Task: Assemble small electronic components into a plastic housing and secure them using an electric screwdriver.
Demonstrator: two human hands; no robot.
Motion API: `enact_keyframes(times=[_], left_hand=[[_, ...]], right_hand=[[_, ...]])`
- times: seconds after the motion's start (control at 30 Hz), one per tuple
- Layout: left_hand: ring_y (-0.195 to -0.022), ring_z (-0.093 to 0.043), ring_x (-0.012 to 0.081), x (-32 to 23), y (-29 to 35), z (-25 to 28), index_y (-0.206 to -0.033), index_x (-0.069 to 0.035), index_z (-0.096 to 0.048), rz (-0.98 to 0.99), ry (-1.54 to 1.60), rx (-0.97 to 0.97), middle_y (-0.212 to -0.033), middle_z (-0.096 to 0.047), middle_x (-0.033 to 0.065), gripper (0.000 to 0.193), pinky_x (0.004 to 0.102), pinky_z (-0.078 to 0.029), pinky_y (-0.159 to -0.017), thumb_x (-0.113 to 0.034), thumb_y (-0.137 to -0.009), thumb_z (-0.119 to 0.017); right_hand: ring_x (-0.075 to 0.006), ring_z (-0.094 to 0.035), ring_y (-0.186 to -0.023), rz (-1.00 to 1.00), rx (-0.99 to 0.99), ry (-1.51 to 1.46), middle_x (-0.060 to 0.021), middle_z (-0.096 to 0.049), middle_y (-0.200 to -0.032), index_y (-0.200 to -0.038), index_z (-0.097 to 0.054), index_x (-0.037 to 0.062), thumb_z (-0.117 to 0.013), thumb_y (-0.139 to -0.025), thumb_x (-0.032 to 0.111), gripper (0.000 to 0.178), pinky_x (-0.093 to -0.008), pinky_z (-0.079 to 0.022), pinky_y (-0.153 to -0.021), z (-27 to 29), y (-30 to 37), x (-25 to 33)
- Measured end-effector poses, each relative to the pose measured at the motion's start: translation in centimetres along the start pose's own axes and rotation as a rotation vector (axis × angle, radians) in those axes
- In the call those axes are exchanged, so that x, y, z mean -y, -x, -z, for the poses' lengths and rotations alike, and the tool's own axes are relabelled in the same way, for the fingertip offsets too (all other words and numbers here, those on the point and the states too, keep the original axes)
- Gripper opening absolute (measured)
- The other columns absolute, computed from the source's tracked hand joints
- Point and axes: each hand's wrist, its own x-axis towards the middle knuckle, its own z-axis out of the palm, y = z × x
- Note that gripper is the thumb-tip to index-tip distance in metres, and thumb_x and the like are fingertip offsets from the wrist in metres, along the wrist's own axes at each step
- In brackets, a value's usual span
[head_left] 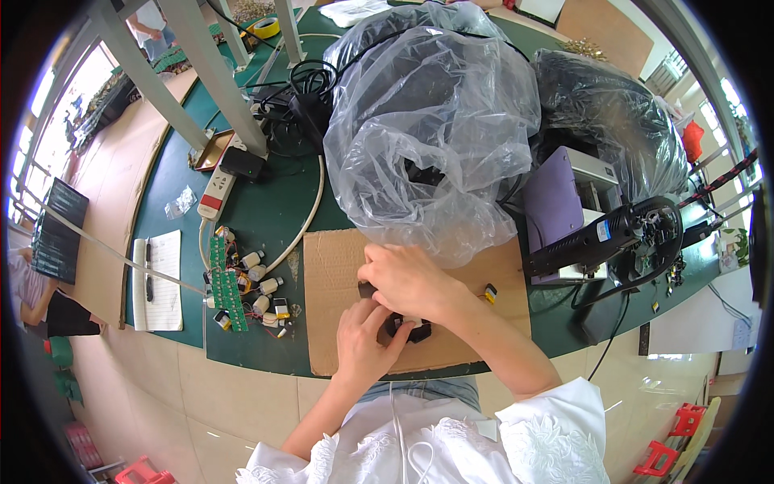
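My left hand (364,345) is closed at the near part of a brown cardboard sheet (334,254), its thumb and fingers against a small black rounded part (418,331). Something pale shows inside that part. My right hand (407,282) reaches over it from the right with fingers bent down. A small dark piece (367,290) pokes out beneath its fingers; whether they grip this piece is hidden. To the right on the cardboard lies a little battery (490,293) with a yellow end.
Left of the cardboard are green circuit boards (226,286) among several small parts, a notebook (167,282) with a pen, and a power strip (218,189). Behind the cardboard bulges a clear plastic bag (435,129). A black handheld tool (576,246) and a purple box (552,198) stand right.
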Motion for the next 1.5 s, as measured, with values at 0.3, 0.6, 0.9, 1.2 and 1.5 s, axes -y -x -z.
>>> enact_keyframes(times=[0.3, 0.6, 0.9, 1.2, 1.5], left_hand=[[-0.074, -0.055, 0.0244, 0.4, 0.0, 0.5, -0.089, -0.002, -0.065, 0.041, 0.014, 0.047, -0.082, -0.058, 0.0088, 0.026, 0.0339, -0.044, -0.068, -0.012, -0.068, -0.077], [-0.071, -0.061, 0.0210, -0.8, -1.1, 2.4, -0.097, -0.003, -0.068, 0.092, 0.355, -0.038, -0.084, -0.066, 0.0090, 0.029, 0.0281, -0.049, -0.065, 0.005, -0.069, -0.072], [-0.077, -0.062, 0.0224, 0.7, -0.5, 2.0, -0.089, -0.005, -0.069, -0.086, 0.380, 0.000, -0.088, -0.068, 0.0068, 0.025, 0.0306, -0.049, -0.066, 0.007, -0.067, -0.071], [-0.091, -0.058, 0.0255, 0.5, 0.3, 2.1, -0.098, -0.007, -0.067, 0.042, 0.142, 0.111, -0.098, -0.065, 0.0070, 0.036, 0.0361, -0.044, -0.081, -0.008, -0.064, -0.079], [-0.094, -0.056, 0.0232, 1.0, 0.7, 2.1, -0.100, -0.008, -0.065, 0.008, 0.062, 0.163, -0.100, -0.064, 0.0049, 0.036, 0.0384, -0.033, -0.089, -0.015, -0.068, -0.079]], right_hand=[[-0.0232, -0.063, -0.073, -0.033, -0.341, -0.256, -0.0084, -0.060, -0.088, -0.091, -0.067, 0.0056, -0.068, -0.076, 0.009, 0.015, -0.0348, -0.051, -0.064, -0.1, 3.4, -1.0], [-0.0185, -0.063, -0.071, -0.016, -0.530, -0.480, -0.0050, -0.057, -0.092, -0.100, -0.065, 0.0050, -0.070, -0.078, 0.005, 0.023, -0.0293, -0.051, -0.061, -1.4, 8.7, 1.2], [-0.0200, -0.064, -0.086, -0.160, -0.332, -0.867, -0.0079, -0.068, -0.100, -0.102, -0.069, 0.0039, -0.075, -0.072, 0.001, 0.031, -0.0285, -0.051, -0.074, -1.5, 9.7, -0.1], [-0.0217, -0.062, -0.090, -0.074, -0.484, -0.471, -0.0028, -0.068, -0.096, -0.093, -0.070, 0.0073, -0.078, -0.065, 0.004, 0.030, -0.0324, -0.045, -0.082, -3.3, 9.7, -0.4], [-0.0200, -0.059, -0.088, -0.045, -0.428, -0.385, -0.0002, -0.065, -0.091, -0.089, -0.070, 0.0099, -0.078, -0.067, 0.008, 0.024, -0.0341, -0.044, -0.081, -3.0, 9.3, -0.4]])
